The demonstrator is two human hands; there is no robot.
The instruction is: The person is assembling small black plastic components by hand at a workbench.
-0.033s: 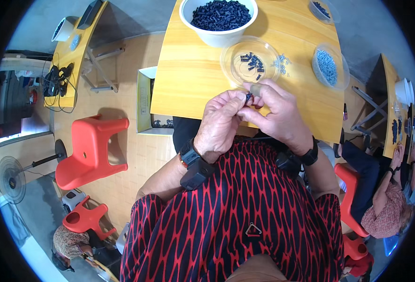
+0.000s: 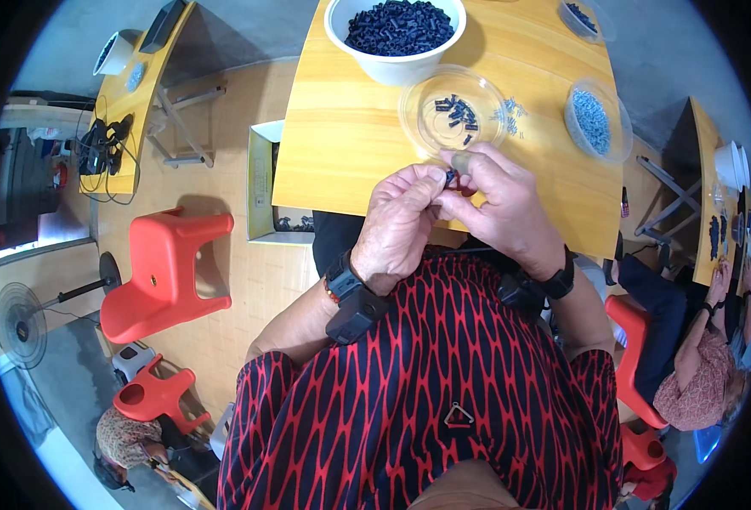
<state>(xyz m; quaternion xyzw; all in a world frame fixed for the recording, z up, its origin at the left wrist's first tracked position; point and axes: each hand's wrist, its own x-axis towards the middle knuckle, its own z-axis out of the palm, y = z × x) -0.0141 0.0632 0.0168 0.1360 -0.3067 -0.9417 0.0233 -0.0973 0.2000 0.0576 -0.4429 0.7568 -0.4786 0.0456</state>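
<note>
My left hand (image 2: pixel 398 223) and my right hand (image 2: pixel 506 204) meet over the near edge of the wooden table (image 2: pixel 333 161). Their fingertips are closed together around a small dark piece (image 2: pixel 451 178), mostly covered by the fingers, so its exact kind does not show. Just beyond the fingers lies a shallow clear plastic dish (image 2: pixel 413 119) with several short black tube-like pieces (image 2: pixel 459 112) in it. Small silvery screw-like pieces (image 2: pixel 511 110) are scattered at the dish's right side.
At the far edge stands a white bowl (image 2: pixel 392 70) heaped with black pieces. A clear tub (image 2: pixel 592 123) of silvery pieces sits to the right. An open box (image 2: pixel 262 223) is on the floor left of the table, near a red chair (image 2: pixel 167 272). Another person (image 2: pixel 702 374) sits at right.
</note>
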